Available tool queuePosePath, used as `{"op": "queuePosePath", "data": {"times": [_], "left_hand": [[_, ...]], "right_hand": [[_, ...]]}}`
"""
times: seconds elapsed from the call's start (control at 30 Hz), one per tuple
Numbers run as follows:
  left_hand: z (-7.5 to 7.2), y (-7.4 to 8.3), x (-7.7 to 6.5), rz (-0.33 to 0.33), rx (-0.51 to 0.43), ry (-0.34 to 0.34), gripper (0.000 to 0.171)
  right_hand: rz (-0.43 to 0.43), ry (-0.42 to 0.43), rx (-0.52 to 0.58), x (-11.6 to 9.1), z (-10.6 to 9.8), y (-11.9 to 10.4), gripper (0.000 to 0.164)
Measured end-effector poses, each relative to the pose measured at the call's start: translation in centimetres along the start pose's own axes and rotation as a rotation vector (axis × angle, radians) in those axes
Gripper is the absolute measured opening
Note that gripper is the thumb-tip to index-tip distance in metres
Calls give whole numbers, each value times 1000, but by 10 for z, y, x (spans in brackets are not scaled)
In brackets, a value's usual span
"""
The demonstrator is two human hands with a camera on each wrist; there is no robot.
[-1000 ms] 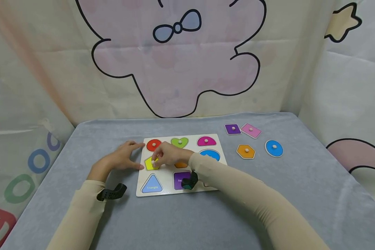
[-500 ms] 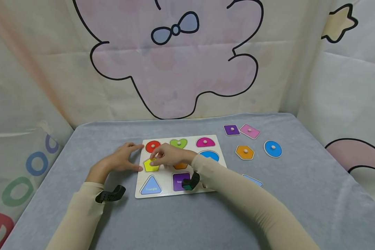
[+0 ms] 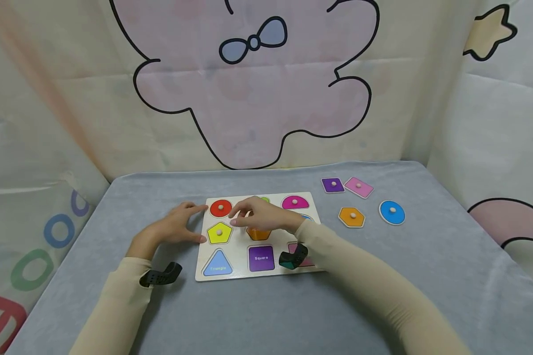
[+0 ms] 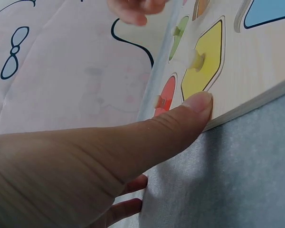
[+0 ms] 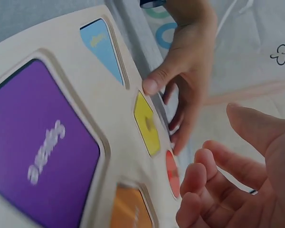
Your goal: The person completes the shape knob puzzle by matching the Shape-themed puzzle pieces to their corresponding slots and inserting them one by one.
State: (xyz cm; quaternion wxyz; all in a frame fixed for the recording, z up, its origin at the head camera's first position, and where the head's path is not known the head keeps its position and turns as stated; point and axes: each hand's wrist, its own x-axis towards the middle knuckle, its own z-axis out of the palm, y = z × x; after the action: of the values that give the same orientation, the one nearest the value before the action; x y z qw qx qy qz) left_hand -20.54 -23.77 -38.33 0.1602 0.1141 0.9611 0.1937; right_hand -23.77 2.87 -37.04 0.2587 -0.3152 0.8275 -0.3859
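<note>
Wide grey cloth point(image 3: 257, 315) surrounds the pale wooden puzzle board point(image 3: 241, 259); I see the left hand point(image 3: 174, 225), spread, touching its left edge, the right hand point(image 3: 266, 215), released, apparently hovering above.

Wrist views close to board point(image 3: 240, 254)

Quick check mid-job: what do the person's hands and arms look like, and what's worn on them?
The left hand and right hand are bare, no gloves visible. Long, plain beige fabric sleeves cover the arms, wrinkled in places. At each wrist sits a black, curved band-like piece; the right wrist's shows a dark green patch. No cables show.
</note>
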Motion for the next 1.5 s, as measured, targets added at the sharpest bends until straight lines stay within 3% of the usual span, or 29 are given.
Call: {"op": "queuePosePath", "data": {"times": [0.33,0.77,1.07,1.23,1.5], "left_hand": [[0,-2,1,2,-2,1,95],[4,1,1,-10,-20,-13,94],[2,3,-1,-12,-21,-11,94],[0,3,-3,-15,-18,-3,94],[0,3,-3,-22,-15,1,94]], "right_hand": [[-48,77,0,-37,-26,11,36],[-94,255,-22,-97,-56,40,32],[-15,380,-85,-124,-75,57,35],[-13,366,-56,-131,-87,65,33],[65,373,-28,-154,-119,76,37]]}}
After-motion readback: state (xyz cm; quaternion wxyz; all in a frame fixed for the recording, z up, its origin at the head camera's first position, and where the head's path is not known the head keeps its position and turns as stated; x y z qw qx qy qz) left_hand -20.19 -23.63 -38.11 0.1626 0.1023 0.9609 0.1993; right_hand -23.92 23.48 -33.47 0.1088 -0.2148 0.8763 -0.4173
